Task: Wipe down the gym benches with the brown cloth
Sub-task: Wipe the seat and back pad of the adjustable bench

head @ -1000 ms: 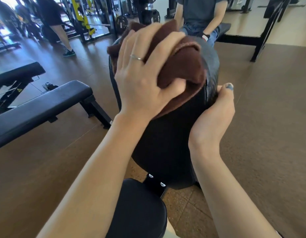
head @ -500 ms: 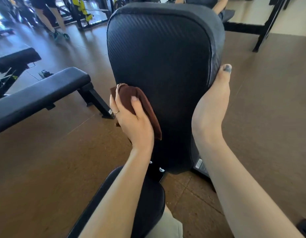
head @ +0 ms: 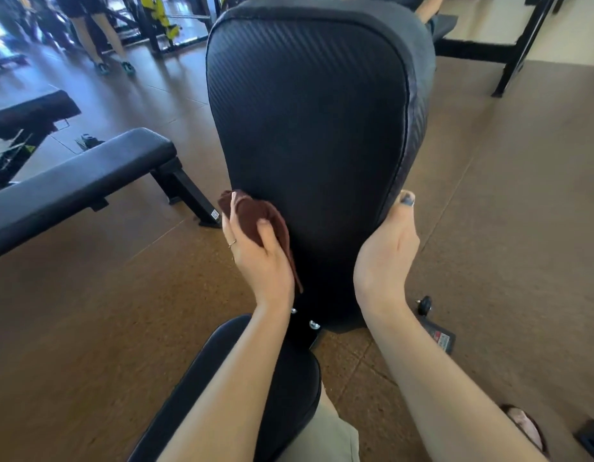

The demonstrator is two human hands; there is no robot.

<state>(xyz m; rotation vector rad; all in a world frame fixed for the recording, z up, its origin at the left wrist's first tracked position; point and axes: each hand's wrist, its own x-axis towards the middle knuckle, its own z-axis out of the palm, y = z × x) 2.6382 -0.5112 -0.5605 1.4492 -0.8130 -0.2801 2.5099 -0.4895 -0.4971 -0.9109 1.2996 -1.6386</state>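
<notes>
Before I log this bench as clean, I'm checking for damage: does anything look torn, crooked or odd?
Nothing stands out. The backrest pad looks whole, with its piping intact; the left hand presses the brown cloth on its lower left edge, and the right hand steadies the right edge.

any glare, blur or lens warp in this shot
Head view: strong window glare washes out the top left, reflecting off the glossy floor; the wide lens bows the backrest pad and flat bench; far people are soft, while the left hand, brown cloth and right hand stay sharp.
</notes>
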